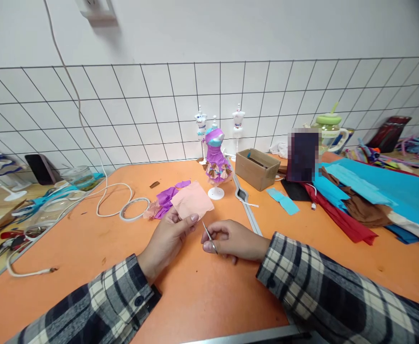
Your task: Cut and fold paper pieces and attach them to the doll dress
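My left hand [169,236] pinches the near edge of a pink piece of fabric [192,200] and holds it just above the orange table [87,248]. My right hand [230,239] is closed on slim metal tweezers [207,234], whose tip points up toward the pink piece. Purple fabric scraps [168,197] lie right behind the pink one. A small mannequin in a purple dress [216,162] stands on a white base a little farther back.
A roll of white tape [134,209] and a white cable [105,196] lie at left. A cardboard box [257,167], a metal ruler [247,205], blue, red and brown fabric sheets [356,196] and a green-lidded jug [329,129] are at right. Two bare mannequins [238,124] stand by the wall.
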Demonstrator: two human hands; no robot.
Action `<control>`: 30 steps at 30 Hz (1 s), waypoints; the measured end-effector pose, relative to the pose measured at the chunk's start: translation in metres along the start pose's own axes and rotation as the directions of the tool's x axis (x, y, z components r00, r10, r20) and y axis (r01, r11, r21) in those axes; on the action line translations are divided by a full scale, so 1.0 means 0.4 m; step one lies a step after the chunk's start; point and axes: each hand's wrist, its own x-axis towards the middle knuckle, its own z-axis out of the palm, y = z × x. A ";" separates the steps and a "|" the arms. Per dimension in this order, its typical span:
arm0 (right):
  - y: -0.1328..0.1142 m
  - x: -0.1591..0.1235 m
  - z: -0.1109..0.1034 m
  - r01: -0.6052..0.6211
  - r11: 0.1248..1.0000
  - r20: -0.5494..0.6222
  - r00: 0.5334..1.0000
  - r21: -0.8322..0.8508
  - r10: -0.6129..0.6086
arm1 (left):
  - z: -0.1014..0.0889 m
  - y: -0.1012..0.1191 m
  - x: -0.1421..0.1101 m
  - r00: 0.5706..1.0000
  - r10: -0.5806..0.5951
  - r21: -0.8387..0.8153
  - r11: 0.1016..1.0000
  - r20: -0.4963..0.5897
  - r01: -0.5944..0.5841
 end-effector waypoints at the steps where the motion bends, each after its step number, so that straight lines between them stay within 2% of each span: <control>1: 0.001 0.001 0.000 0.012 1.000 -0.005 1.000 0.007 -0.012 | 0.000 0.000 0.000 1.000 -0.001 0.010 1.000 -0.006 0.001; 7: 0.007 0.004 0.004 0.049 0.997 -0.046 0.998 0.061 -0.046 | 0.001 0.000 -0.001 1.000 -0.006 0.057 0.998 -0.005 0.007; 15: -0.004 -0.002 0.010 0.019 0.997 -0.053 0.998 0.069 -0.015 | 0.003 -0.002 -0.001 1.000 0.012 0.044 0.999 0.022 -0.013; 30: 0.006 0.004 0.013 0.035 0.995 -0.098 0.995 0.099 -0.025 | -0.002 -0.002 -0.002 1.000 0.011 0.051 0.999 0.020 -0.012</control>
